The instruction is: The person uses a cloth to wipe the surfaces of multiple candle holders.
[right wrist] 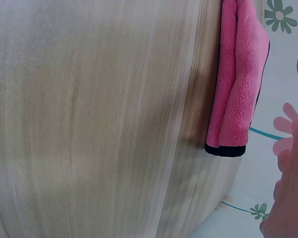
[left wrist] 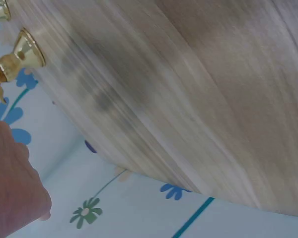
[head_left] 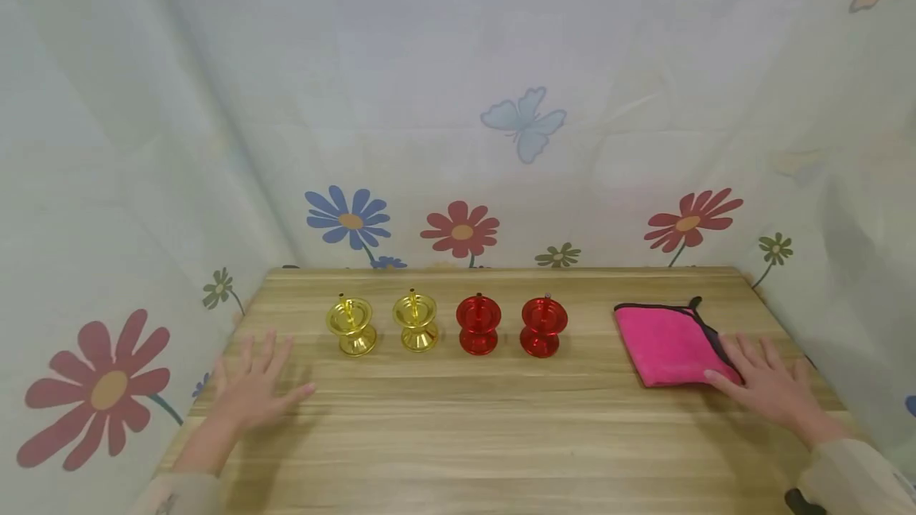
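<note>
Two gold metal candle holders, the left one (head_left: 359,336) and its neighbour (head_left: 418,334), stand upright in a row with two red ones, a first (head_left: 478,338) and a second (head_left: 541,340). My left hand (head_left: 250,388) is spread with straight fingers over the table's left side, nearest the leftmost gold holder and holding nothing. A gold holder's base (left wrist: 26,49) shows in the left wrist view. At the right lies a folded pink cloth (head_left: 669,344) with black edging. My right hand (head_left: 776,392), fingers spread, overlaps its corner; the right wrist view shows it apart from the cloth (right wrist: 236,99).
The wooden table (head_left: 487,451) extends in front of the holders. Flower-printed white fabric (head_left: 429,125) hangs behind it and along both sides. A small black object (head_left: 801,501) shows by the right sleeve (head_left: 851,475).
</note>
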Available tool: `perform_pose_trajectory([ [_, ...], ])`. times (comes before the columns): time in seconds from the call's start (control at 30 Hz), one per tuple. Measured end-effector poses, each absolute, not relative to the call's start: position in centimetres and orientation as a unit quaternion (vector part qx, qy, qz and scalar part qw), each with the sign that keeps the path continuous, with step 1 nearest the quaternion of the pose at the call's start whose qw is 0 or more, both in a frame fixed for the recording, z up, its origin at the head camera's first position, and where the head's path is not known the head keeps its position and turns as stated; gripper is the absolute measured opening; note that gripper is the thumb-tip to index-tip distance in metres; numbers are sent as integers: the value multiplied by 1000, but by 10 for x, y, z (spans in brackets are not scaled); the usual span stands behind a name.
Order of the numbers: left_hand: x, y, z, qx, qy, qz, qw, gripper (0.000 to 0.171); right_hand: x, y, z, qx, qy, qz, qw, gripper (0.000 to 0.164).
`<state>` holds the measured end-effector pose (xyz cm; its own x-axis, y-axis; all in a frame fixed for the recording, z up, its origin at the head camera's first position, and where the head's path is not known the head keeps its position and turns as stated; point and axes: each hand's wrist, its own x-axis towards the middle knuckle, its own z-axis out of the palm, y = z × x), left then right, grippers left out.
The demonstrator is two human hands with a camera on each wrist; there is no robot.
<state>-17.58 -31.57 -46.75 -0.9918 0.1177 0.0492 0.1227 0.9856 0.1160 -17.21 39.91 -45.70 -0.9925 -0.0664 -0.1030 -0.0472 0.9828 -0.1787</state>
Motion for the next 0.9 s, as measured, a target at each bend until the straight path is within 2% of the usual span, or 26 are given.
perform_pose_trajectory([
  [0.47, -179, -271, -461, -123, -988, -90, 25, 85, -172, 387, -447, -62, 991, -112, 24, 77],
  [0.7, -181, -247, -460, -163, -979, -103, 61, 81, -175, 379, -441, -75, 989, -125, 12, 76],
  [0.9, -185, -229, -467, -204, -971, -88, 85, 79, -177, 374, -445, -98, 987, -127, -23, 71],
])
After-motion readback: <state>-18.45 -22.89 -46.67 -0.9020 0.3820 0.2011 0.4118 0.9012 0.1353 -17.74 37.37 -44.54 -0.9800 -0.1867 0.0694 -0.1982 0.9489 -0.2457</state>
